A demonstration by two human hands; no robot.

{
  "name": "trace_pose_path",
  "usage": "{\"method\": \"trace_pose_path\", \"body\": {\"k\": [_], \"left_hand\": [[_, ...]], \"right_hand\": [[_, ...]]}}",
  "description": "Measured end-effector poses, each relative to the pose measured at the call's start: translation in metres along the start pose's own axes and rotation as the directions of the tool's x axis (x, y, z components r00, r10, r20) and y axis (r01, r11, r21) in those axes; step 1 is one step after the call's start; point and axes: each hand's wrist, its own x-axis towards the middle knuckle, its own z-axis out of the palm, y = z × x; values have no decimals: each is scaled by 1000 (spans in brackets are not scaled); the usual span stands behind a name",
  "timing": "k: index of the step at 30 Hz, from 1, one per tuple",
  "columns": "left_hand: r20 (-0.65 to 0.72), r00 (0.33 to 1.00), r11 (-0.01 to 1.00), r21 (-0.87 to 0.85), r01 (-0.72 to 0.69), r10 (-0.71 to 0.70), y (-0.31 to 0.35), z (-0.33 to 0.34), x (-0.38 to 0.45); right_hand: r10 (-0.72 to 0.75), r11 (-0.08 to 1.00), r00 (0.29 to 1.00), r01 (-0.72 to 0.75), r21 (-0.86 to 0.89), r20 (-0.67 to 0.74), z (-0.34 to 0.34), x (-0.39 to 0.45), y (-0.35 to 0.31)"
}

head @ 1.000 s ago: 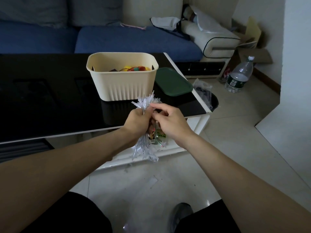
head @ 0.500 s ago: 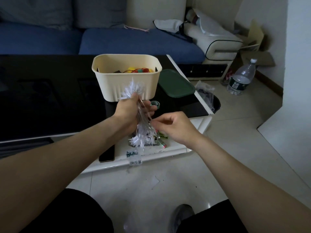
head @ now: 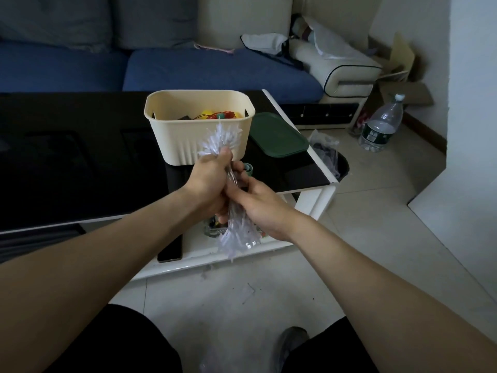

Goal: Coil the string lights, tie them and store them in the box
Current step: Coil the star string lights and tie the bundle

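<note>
Item, nearest: my right hand, fingers curling round the lower middle of the string lights and pinching the strands together. Item: my left hand, fist closing round the same bundle just above, thumb pressing near the top tuft. The bundle is standing roughly upright between the two hands, in the air over the near edge of the tabletop, its clear bulbs fanning out above my left hand and below my right. Handling, as I am judging it: light, limp wire, springy enough to uncoil if released; thin bulb tips looking breakable, so I am taking hold at the waist of the coil, never at the fanned ends. Whether a tie is on it yet I cannot tell. Item, just beyond: a small green roll lying on the tabletop. Item, farther: the cream box, standing open and already holding coloured oddments, with a green lid lying beside it. Item, farthest: a blue sofa.
</note>
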Motion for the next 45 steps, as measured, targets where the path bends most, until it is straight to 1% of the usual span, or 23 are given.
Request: {"method": "trace_pose_path", "body": {"k": [2, 4, 6, 8, 10, 12, 15, 16, 17, 19, 21, 23, 25, 27, 29, 31, 36, 39, 41, 42, 43, 44, 45], "left_hand": [[0, 999, 981, 189, -40, 41, 0, -9, 2], [29, 996, 919, 383, -93, 89, -1, -19, 4], [43, 996, 877, 474, -85, 74, 0, -23, 3], [57, 998, 885, 464, -44, 19, 0, -25, 3], [76, 997, 921, 391, -3, -29, 0, -26, 2], [80, 994, 947, 318, 46, -75, 0, -25, 1], [60, 996, 992, 109, 59, -66, 5, -25, 0], [72, 996, 997, 54, 57, -61, 6, -27, 0], [97, 993, 997, 42, 59, -63, 7, -27, 0], [156, 982, 993, 78, 93, -104, 9, -33, 2], [233, 953, 976, 140, 165, -195, 11, -40, 2], [291, 928, 963, 203, 179, -234, 9, -43, 2], [284, 933, 956, 253, 149, -221, 4, -44, 3], [271, 942, 954, 273, 121, -197, 2, -46, 3], [269, 942, 954, 276, 122, -198, 2, -48, 5], [265, 942, 956, 260, 136, -206, 1, -50, 5], [176, 974, 976, 187, 112, -145, -7, -52, 7], [103, 987, 977, 184, 104, -124, -12, -54, 12], [61, 990, 985, 121, 120, -128, -13, -54, 16], [50, 991, 990, 63, 124, -127, -12, -54, 18], [41, 992, 993, 32, 115, -116, -12, -54, 20], [37, 994, 994, 36, 101, -102, -10, -55, 21], [40, 995, 995, 50, 89, -91, -9, -55, 21]], "right_hand": [[85, 996, 996, -84, -14, 15, 0, 2, 2], [161, 986, 987, -159, -47, 27, -2, 3, 3], [186, 982, 982, -184, -51, 44, -5, 4, 3], [207, 978, 976, -207, -5, 71, -5, 4, 0], [244, 964, 965, -252, 81, 102, 0, 5, -5], [266, 948, 958, -279, 154, 104, 3, 7, -6], [215, 961, 976, -219, 169, 42, 8, 12, -6], [201, 966, 979, -201, 162, 15, 11, 14, -5], [191, 969, 981, -186, 162, -15, 12, 16, -5], [166, 968, 984, -150, 203, -61, 16, 21, -3], [140, 955, 985, -109, 276, -97, 17, 26, -2], [143, 937, 982, -95, 335, -121, 14, 29, -1], [176, 909, 981, -132, 396, -77, 13, 29, -1], [213, 880, 977, -200, 432, 18, 13, 30, -1], [228, 882, 970, -242, 403, 83, 12, 32, 0], [242, 891, 964, -265, 368, 107, 11, 34, 0], [274, 915, 953, -300, 269, 129, 6, 39, 6], [287, 926, 951, -306, 221, 114, 2, 41, 10], [283, 943, 957, -289, 166, 59, -4, 42, 9], [246, 964, 969, -245, 105, 7, -9, 43, 9], [176, 984, 983, -176, 9, -59, -17, 43, 9], [72, 987, 987, -91, -130, -147, -27, 45, 10], [-43, 964, 969, -25, -266, -244, -38, 48, 11]]}}
